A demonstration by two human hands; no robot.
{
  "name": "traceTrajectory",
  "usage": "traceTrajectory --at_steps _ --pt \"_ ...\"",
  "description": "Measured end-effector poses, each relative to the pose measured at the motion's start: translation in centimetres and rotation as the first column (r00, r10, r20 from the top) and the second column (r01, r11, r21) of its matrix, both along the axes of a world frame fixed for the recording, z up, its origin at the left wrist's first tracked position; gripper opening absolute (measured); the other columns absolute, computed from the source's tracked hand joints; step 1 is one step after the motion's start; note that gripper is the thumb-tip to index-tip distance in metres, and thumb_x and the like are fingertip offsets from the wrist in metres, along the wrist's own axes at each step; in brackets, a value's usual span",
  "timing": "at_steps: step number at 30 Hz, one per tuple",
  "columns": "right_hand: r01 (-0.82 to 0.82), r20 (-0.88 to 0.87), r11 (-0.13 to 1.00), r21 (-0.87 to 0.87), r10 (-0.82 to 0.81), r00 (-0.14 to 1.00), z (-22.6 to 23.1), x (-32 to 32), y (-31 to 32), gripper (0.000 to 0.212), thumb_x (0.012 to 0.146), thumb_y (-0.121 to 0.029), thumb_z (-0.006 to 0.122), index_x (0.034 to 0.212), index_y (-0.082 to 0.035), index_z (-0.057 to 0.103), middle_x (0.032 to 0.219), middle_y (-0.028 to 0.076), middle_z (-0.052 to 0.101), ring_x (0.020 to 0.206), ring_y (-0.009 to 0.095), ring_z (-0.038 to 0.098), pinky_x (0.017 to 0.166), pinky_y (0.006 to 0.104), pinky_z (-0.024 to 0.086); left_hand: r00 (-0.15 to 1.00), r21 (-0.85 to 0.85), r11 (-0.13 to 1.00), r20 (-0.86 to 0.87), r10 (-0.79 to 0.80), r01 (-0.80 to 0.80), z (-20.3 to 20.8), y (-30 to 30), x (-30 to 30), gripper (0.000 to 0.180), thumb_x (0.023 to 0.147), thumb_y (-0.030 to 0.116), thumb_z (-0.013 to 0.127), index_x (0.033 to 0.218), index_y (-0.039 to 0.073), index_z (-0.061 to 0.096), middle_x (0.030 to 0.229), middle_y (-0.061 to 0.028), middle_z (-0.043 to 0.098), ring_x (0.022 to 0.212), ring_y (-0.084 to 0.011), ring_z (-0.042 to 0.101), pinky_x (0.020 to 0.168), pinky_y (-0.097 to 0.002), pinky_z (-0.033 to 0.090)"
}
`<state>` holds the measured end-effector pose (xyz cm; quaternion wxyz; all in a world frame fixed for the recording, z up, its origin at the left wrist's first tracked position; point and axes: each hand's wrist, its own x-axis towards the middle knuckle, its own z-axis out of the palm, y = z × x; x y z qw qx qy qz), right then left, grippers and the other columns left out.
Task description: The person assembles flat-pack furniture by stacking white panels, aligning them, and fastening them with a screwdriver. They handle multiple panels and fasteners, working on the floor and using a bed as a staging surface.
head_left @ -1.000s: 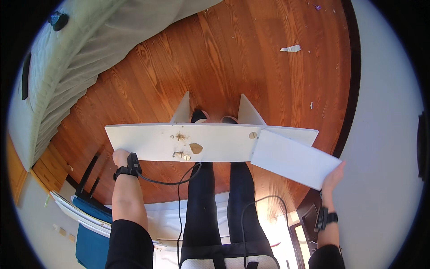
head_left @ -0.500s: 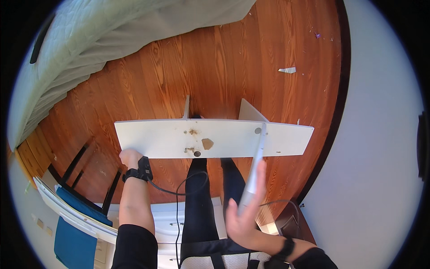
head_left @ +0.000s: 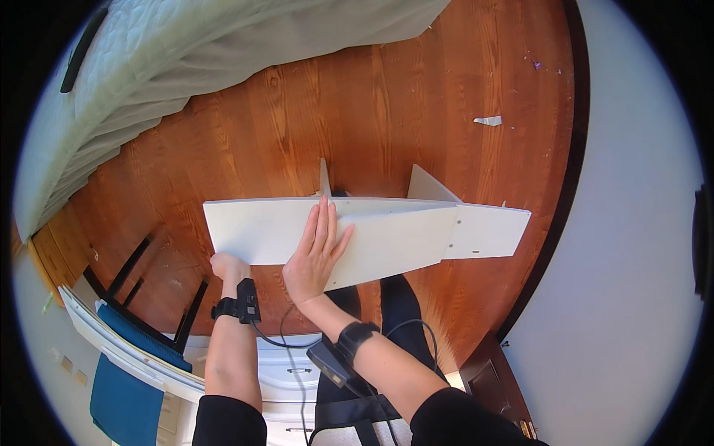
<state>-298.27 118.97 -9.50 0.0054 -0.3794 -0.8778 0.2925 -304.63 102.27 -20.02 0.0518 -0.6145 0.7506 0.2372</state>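
A long white board (head_left: 256,227) stretches across in front of me, with white upright panels (head_left: 431,183) at its far side. My left hand (head_left: 229,266) is closed on its near left edge; the fingertips are hidden. Over the board's middle lies a smaller white panel (head_left: 394,241), slightly tilted, its near edge jutting toward me. My right hand (head_left: 314,256) rests on this panel's left end, palm down, with fingers stretched out together. Small dark holes show in the long board's uncovered right part.
A bed with a pale cover (head_left: 245,52) stands at the far left. A blue-seated chair (head_left: 134,394) and black bars are at the lower left. A white wall (head_left: 639,223) bounds the right. White scrap (head_left: 488,120) lies on the wooden floor. Cables hang from my wrists.
The smaller panel, seen edge-on before, has swung down leftward over the long board, covering its stained middle. My right hand has moved left with it; my left hand stays at the board's edge.
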Motion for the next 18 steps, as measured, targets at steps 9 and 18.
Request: traceTrajectory --at_steps 9,18 --pt "-0.232 -0.065 0.973 -0.007 0.231 0.971 -2.0 -1.3 0.2 0.074 0.072 0.010 0.048 0.142 0.002 0.027 0.152 0.015 0.020 0.141 0.026 0.018 0.113 0.0547 0.008 0.997 0.081 0.996 -0.058 0.045 -0.040 -1.2 -1.8 -0.5 0.040 0.093 0.014 0.032 0.103 -0.010 0.063 0.109 -0.0214 0.064 0.095 -0.0339 0.064 0.077 -0.0391 0.053" --pt "-0.089 -0.246 0.975 -0.205 0.037 0.968 14.0 7.7 11.9 0.073 0.073 0.010 0.043 0.143 0.005 0.021 0.146 0.032 0.019 0.138 0.044 0.019 0.111 0.0525 0.015 0.956 0.008 0.980 0.220 -0.195 0.198 -4.3 -2.6 -2.1 0.036 0.092 0.015 0.038 0.104 -0.007 0.064 0.110 -0.0202 0.064 0.098 -0.0334 0.064 0.079 -0.0399 0.054"
